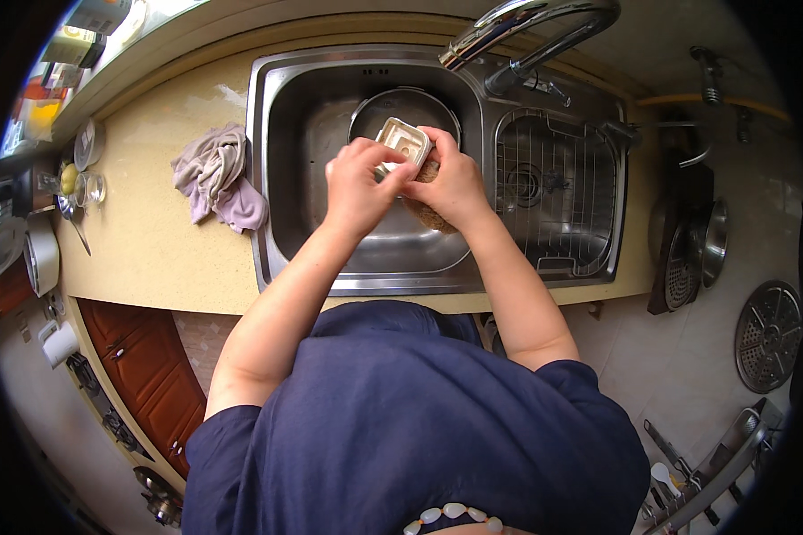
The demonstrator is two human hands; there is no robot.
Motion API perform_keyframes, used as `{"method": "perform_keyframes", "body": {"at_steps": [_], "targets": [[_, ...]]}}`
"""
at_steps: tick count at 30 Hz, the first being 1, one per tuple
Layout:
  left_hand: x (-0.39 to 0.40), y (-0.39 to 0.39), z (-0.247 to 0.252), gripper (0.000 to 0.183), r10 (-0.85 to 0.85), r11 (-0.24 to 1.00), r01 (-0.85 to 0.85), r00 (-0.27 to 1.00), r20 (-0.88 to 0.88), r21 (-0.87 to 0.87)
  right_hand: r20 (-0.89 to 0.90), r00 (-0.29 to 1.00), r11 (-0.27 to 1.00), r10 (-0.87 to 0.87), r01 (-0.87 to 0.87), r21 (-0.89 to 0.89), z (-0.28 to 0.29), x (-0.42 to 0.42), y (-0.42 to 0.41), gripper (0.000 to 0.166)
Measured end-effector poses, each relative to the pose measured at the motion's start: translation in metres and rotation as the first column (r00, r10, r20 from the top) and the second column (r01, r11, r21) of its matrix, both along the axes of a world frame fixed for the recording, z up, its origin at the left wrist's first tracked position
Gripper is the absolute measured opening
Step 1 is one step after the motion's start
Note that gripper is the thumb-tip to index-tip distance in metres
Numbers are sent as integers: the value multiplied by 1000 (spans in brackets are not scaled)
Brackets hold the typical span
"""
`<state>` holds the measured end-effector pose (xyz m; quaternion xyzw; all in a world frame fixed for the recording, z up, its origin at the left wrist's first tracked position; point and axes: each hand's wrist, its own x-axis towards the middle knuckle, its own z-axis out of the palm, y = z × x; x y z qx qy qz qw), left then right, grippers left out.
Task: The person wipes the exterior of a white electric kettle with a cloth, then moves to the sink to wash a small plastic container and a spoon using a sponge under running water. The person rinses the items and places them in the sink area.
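Over the left basin of the stainless steel sink (308,147), my two hands meet at a small cream-coloured rectangular dish (403,139) with raised edges. My left hand (365,180) grips its near left side, thumb and fingertips at the edge. On the other side, my right hand (456,177) has its fingers along the dish's right edge. A brown fibrous scrubbing pad (431,217) shows under my right palm, held in that hand. Below the hands, a round metal pot or bowl (401,97) sits in the basin, partly hidden by them.
A chrome faucet (492,37) arches over the sink's back edge. The right basin holds a wire rack (555,227). A crumpled pinkish-grey cloth (211,174) lies left of the sink. Small glass cups (92,188) stand farther left. Pans and round steamer plates (768,334) hang on the right wall.
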<state>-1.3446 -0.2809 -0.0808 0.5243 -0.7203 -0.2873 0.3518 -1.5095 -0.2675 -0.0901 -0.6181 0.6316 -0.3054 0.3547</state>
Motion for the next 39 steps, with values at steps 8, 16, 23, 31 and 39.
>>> {"method": "perform_keyframes", "body": {"at_steps": [8, 16, 23, 31, 39], "targets": [[-13, 7, -5, 14, 75, 917, -5, 984, -161, 399, -297, 955, 996, -5, 30, 79, 11, 7, 3, 67], [16, -14, -12, 10, 366, 757, 252, 601, -710, 603, -16, 1000, 985, -6, 9, 173, 11, -5, 2, 82], [57, -36, -8, 8, 535, 751, 207, 365, -762, 627, 410, 911, 981, -49, -34, 193, -9, -23, 6, 85], [70, -45, -13, 8, 515, 767, 234, 330, -791, 597, 278, 942, 954, -187, 107, 282, -61, -23, 8, 81], [47, -44, -16, 29, 539, 641, 528, 206, -817, 556, -216, 966, 884, -140, 221, 413, -111, -11, 3, 93]]}}
